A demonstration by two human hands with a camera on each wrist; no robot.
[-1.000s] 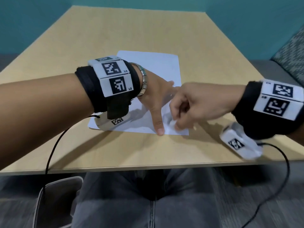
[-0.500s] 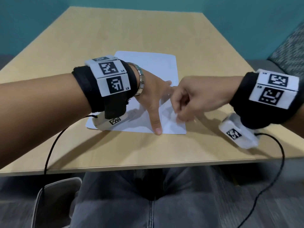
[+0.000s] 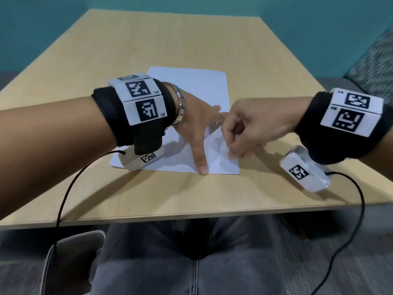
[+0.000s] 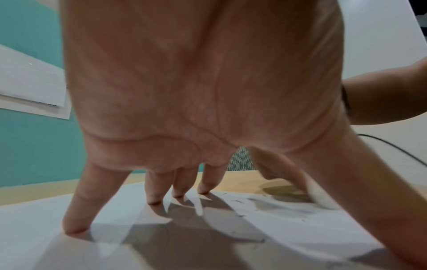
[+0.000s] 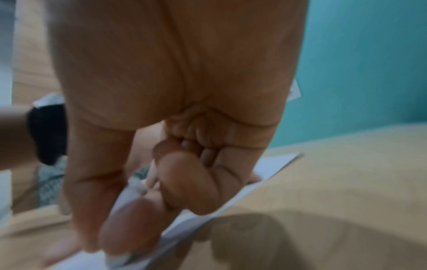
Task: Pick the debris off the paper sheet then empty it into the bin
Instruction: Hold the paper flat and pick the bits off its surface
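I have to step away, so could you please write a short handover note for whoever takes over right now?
Left hand: spread flat, fingers pressing the sheet to the table.
Right hand: curled, pinching the sheet's near right edge; debris between its fingers cannot be made out.
Debris: small dark specks on the sheet near the right hand.
Bin: on the floor, near left, under the table edge.
Done: nothing visibly binned.
Left: gather the specks, empty them into the bin.

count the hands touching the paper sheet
2: the left hand spread on the paper sheet middle, fingers pressing it flat; the right hand pinching its near right corner.
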